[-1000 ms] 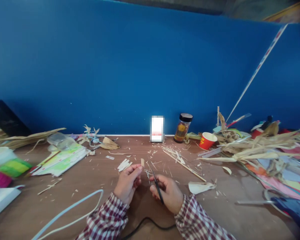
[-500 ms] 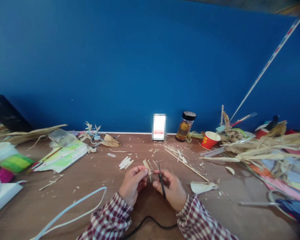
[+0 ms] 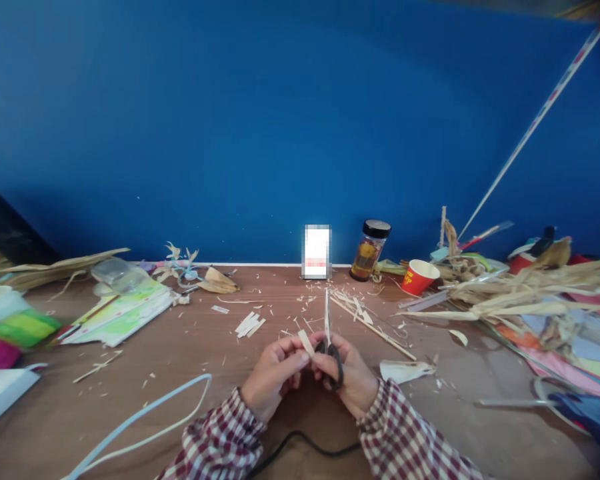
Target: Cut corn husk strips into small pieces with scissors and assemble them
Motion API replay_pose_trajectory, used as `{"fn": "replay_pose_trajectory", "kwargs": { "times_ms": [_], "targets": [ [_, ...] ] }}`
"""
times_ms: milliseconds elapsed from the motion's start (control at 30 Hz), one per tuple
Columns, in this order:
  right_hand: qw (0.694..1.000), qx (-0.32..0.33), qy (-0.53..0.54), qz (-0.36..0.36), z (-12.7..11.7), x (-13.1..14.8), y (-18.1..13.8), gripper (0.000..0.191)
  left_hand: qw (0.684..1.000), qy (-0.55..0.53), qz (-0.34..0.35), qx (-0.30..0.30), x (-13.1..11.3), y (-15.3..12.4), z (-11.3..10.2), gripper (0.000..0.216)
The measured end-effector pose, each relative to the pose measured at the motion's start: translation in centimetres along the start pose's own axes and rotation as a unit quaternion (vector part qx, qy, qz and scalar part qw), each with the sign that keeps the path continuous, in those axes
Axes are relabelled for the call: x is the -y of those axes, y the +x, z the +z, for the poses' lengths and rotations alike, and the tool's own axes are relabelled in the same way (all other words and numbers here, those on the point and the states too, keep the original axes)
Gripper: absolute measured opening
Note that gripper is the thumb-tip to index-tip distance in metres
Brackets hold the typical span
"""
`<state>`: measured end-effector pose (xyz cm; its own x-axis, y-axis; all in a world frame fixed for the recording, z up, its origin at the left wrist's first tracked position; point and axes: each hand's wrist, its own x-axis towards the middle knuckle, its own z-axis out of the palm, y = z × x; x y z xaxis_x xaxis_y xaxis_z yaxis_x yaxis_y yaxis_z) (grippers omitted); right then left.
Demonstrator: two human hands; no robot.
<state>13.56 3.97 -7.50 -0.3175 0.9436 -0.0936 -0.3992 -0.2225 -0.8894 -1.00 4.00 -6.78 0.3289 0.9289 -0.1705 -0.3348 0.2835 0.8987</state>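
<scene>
My left hand (image 3: 275, 372) pinches a small pale strip of dried husk (image 3: 306, 342) between thumb and fingers, just above the brown table (image 3: 190, 353). Right beside it, my right hand (image 3: 347, 373) grips black-handled scissors (image 3: 329, 337), with the blades pointing up and away from me. The two hands touch at the fingertips. Both sleeves are red and white checked. Small cut strips (image 3: 249, 325) and scraps lie on the table just beyond my hands.
A dark jar (image 3: 369, 251) and a red paper cup (image 3: 418, 278) stand by the blue wall. A heap of dried husks (image 3: 525, 297) covers the right side. Green and white papers (image 3: 123, 313) lie left. A white cord (image 3: 145, 417) and a black cable (image 3: 300, 443) run near me.
The scissors have turned from lying low in my right hand to standing with the blades up. My hands have come closer together and nearer to me, still holding the husk strip.
</scene>
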Motion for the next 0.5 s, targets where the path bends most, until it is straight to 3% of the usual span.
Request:
{"fn": "replay_pose_trajectory", "kwargs": {
  "times_ms": [100,300,400,500],
  "targets": [
    [0.997,0.025,0.062,0.049,-0.14,0.33,-0.13,0.039,0.999,-0.025,-0.008,0.040,-0.06,-0.27,0.11,0.027],
    [0.989,0.029,0.112,0.097,-0.24,0.58,-0.27,0.040,0.998,-0.046,0.004,0.034,0.38,-0.21,0.37,0.016],
    [0.995,0.012,0.063,0.079,-0.02,0.21,-0.19,0.038,0.999,-0.046,0.004,0.018,0.34,-0.04,0.34,0.017],
    [0.999,-0.038,-0.014,0.015,0.15,-0.15,-0.03,0.033,0.999,-0.006,0.009,-0.045,0.24,0.14,0.11,0.018]
  ]
}}
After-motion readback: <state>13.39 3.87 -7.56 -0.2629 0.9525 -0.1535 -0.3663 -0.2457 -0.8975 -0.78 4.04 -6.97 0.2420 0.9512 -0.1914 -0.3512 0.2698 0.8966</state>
